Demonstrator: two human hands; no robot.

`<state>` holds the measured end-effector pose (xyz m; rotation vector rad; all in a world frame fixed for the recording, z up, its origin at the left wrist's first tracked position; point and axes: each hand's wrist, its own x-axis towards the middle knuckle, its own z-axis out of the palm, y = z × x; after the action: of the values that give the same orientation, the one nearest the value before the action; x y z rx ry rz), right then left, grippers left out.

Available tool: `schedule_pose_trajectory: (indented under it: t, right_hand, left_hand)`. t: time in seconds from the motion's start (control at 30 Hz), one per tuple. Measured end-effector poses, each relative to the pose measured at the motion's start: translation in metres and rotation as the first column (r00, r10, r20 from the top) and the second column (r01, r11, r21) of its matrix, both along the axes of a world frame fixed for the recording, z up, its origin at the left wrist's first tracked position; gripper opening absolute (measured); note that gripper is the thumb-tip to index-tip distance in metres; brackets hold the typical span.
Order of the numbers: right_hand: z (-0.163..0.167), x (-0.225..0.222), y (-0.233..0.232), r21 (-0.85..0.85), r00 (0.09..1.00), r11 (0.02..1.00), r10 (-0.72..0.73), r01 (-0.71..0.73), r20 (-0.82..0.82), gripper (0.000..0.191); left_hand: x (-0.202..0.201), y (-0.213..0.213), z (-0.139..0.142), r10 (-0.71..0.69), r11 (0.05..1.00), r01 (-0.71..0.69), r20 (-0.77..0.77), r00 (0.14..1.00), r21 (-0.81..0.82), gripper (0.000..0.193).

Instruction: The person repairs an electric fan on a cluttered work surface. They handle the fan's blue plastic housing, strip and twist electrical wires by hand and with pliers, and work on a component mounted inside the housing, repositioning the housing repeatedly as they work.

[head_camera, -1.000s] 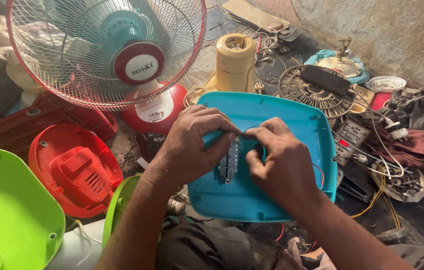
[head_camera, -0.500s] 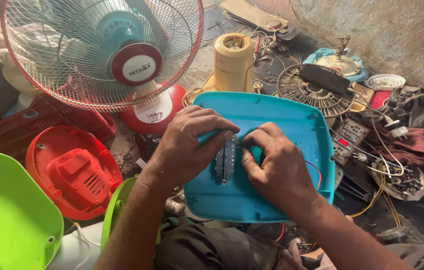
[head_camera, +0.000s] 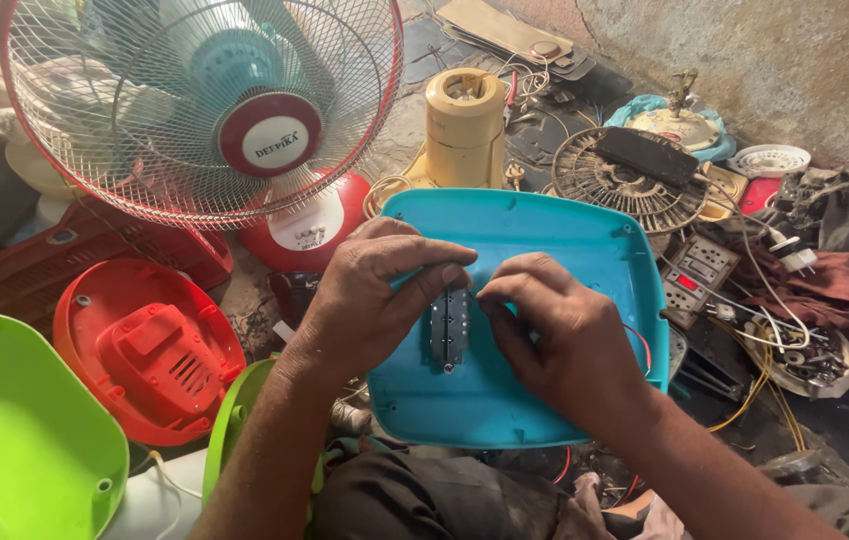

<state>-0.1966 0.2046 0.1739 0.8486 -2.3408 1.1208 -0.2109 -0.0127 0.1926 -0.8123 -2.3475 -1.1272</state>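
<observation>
A turquoise plastic shell (head_camera: pixel 564 240), hollow side up, lies across my lap. In its middle sits a small grey metal switch block (head_camera: pixel 449 330). My left hand (head_camera: pixel 369 300) curls over the block from the left, fingertips pressed on its top end. My right hand (head_camera: pixel 559 335) comes in from the right, thumb and forefinger pinched at the block's upper right edge. A thin red wire (head_camera: pixel 641 345) loops out from under my right hand.
A table fan (head_camera: pixel 204 105) with a red-rimmed wire guard stands behind. Red shells (head_camera: pixel 144 345) and lime green shells (head_camera: pixel 14 440) lie left. A cream motor housing (head_camera: pixel 464 125), a round grille (head_camera: pixel 629 175), a socket board (head_camera: pixel 694 275) and tangled wires crowd the right.
Both hands stay on the switch block in the turquoise shell. The fingers have shifted only slightly, and the view has drifted a little.
</observation>
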Motion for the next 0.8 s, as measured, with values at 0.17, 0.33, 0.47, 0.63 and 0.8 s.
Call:
schedule_pose_trajectory:
  t: [0.17, 0.33, 0.47, 0.63, 0.8]
  right_hand:
    - [0.001, -0.014, 0.01, 0.294, 0.9, 0.951, 0.21, -0.098, -0.381, 0.014]
    - [0.005, -0.026, 0.016, 0.493, 0.813, 0.867, 0.339, -0.074, -0.474, 0.02]
    - [0.006, -0.028, 0.015, 0.559, 0.811, 0.828, 0.298, 0.043, -0.504, 0.023]
    - [0.002, -0.028, 0.011, 0.492, 0.851, 0.87, 0.228, 0.041, -0.474, 0.021]
    - [0.003, -0.032, 0.012, 0.3, 0.921, 0.95, 0.193, -0.09, -0.338, 0.024]
  left_hand:
    - [-0.001, 0.003, 0.002, -0.055, 0.998, 0.056, -0.059, 0.997, 0.025, 0.017]
    - [-0.002, 0.008, 0.004, -0.02, 0.998, 0.024, -0.065, 0.998, 0.053, 0.016]
    - [-0.002, 0.01, 0.006, 0.016, 0.999, -0.013, -0.066, 0.998, 0.046, 0.016]
    - [0.001, 0.01, 0.008, 0.075, 0.997, -0.076, -0.062, 0.995, -0.006, 0.016]
    - [0.004, 0.012, 0.009, 0.13, 0.991, -0.13, -0.029, 0.991, 0.011, 0.028]
